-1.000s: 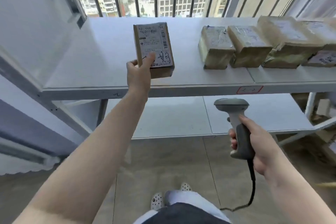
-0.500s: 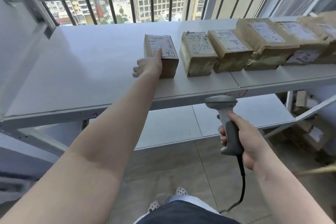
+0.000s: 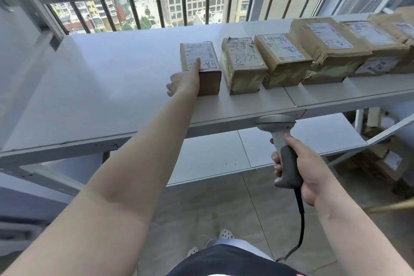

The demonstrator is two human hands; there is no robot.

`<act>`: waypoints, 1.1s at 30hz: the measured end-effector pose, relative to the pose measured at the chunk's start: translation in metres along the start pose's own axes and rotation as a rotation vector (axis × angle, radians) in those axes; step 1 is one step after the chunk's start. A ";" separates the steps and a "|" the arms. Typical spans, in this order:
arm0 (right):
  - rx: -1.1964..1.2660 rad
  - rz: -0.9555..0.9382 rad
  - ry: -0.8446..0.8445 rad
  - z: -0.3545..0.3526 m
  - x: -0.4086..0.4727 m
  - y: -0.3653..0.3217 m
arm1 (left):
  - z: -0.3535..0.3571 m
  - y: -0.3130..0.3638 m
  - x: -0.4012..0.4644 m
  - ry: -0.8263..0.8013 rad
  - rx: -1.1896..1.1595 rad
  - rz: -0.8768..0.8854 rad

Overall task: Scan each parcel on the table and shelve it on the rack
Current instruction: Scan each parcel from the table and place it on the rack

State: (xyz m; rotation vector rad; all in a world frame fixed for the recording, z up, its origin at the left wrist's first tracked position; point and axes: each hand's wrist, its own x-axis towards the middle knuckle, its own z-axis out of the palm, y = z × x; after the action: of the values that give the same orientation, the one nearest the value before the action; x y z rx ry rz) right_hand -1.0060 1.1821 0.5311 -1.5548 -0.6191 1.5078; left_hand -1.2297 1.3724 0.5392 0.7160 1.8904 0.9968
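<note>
Boxes are filling the right side of the shelf, while its left side is lying wide open.

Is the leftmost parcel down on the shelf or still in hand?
Down: the small brown cardboard parcel sits flat on the white shelf; left hand rests against it.

The left hand hides the near left corner of the box. The last parcel runs off the right edge
</note>
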 end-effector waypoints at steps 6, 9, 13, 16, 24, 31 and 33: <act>-0.011 -0.004 0.010 -0.001 -0.007 0.002 | -0.009 -0.011 -0.042 0.119 -0.123 0.120; 0.006 0.010 0.041 -0.007 -0.016 0.008 | -0.012 -0.035 -0.082 0.189 -0.249 0.380; 0.038 0.043 0.133 -0.026 -0.031 0.024 | 0.004 -0.082 -0.132 -0.082 -0.372 0.517; 0.074 0.089 0.205 -0.045 -0.046 0.038 | 0.028 -0.118 -0.150 -0.394 -0.308 0.265; 0.251 0.112 0.319 -0.125 -0.083 0.062 | 0.089 -0.185 -0.176 -0.636 -0.024 -0.091; 0.361 0.086 0.441 -0.239 -0.127 0.080 | 0.182 -0.205 -0.246 -0.719 0.106 -0.070; 0.385 0.070 0.492 -0.282 -0.145 0.089 | 0.216 -0.213 -0.279 -0.763 0.145 -0.065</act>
State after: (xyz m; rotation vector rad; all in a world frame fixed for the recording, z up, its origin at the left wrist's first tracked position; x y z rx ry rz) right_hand -0.7737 0.9500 0.5070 -1.5660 0.0095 1.1421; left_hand -0.9284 1.1230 0.4082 0.9470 1.3025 0.4402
